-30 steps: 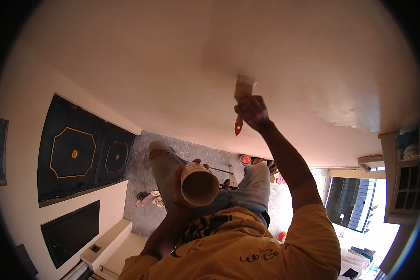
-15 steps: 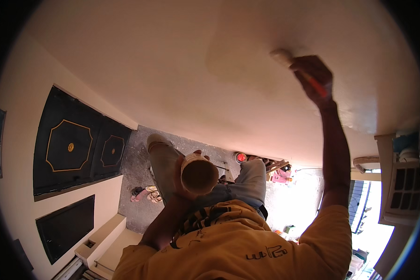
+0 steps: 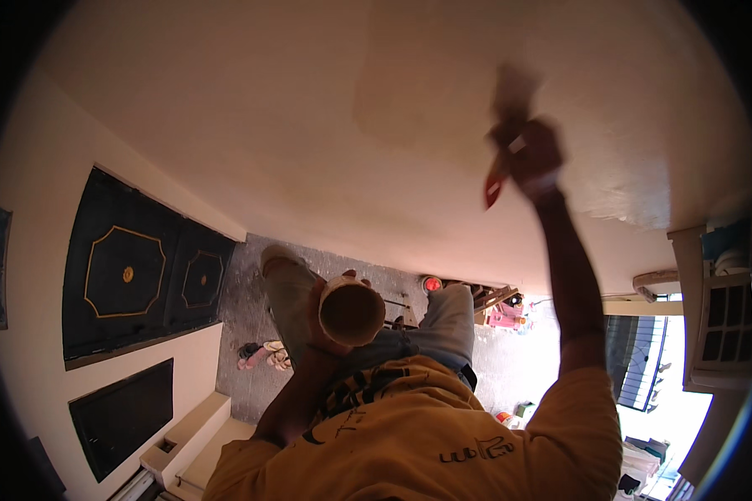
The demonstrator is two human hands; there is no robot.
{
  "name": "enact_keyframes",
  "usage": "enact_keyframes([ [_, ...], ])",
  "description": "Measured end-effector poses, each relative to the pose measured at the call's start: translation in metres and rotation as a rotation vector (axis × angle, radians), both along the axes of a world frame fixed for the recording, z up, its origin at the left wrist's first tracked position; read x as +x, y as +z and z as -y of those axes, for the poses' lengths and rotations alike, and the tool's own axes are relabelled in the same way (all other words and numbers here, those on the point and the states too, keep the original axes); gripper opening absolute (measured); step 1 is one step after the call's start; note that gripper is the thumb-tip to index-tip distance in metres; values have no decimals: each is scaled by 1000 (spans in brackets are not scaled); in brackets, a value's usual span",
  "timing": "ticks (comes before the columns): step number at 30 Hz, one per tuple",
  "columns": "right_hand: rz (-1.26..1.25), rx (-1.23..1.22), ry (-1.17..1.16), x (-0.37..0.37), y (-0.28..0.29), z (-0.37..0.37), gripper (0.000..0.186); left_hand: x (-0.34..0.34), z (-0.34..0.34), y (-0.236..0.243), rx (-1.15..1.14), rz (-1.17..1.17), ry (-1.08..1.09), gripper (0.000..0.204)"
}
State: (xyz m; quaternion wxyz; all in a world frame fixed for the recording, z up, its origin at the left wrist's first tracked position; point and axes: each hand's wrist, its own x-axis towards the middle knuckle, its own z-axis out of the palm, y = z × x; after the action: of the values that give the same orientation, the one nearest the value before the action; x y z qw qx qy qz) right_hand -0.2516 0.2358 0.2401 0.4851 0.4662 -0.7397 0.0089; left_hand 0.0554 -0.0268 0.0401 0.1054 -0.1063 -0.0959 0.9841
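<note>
My right hand (image 3: 528, 154) is raised at the upper right, closed round the handle of a paintbrush (image 3: 495, 182). The handle ends in a red tip, and the bristles, smeared by motion, are against or close to the pale wall (image 3: 292, 125); contact cannot be told. A darker, damp-looking patch (image 3: 418, 83) spreads over the wall to the left of the brush. Low in front of my body, my left hand (image 3: 330, 321) is wrapped round a pale round tub (image 3: 353, 311). Its mouth faces up, and the inside is dark, so its contents cannot be made out.
A dark double door (image 3: 125, 267) with gold trim is at the left, above a black panel (image 3: 124, 417). Shoes (image 3: 263, 355) lie on the grey floor. A red-topped can (image 3: 431, 284) and wooden pieces (image 3: 495, 302) line the wall's foot. A window air conditioner (image 3: 723, 317) juts out at right.
My right hand has moved left and slightly down, and the brush has swung so its bristles point up and its handle down. The tub in my left hand has barely moved.
</note>
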Motion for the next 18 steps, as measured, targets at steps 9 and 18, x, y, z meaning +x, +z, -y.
enact_keyframes([
  [9,484,-40,110,0,-66,1,24,1,12,3,-69,13,18,63],
  [18,-178,-215,-35,26,155,7,22,-9,1,4,-120,94,2,64],
])
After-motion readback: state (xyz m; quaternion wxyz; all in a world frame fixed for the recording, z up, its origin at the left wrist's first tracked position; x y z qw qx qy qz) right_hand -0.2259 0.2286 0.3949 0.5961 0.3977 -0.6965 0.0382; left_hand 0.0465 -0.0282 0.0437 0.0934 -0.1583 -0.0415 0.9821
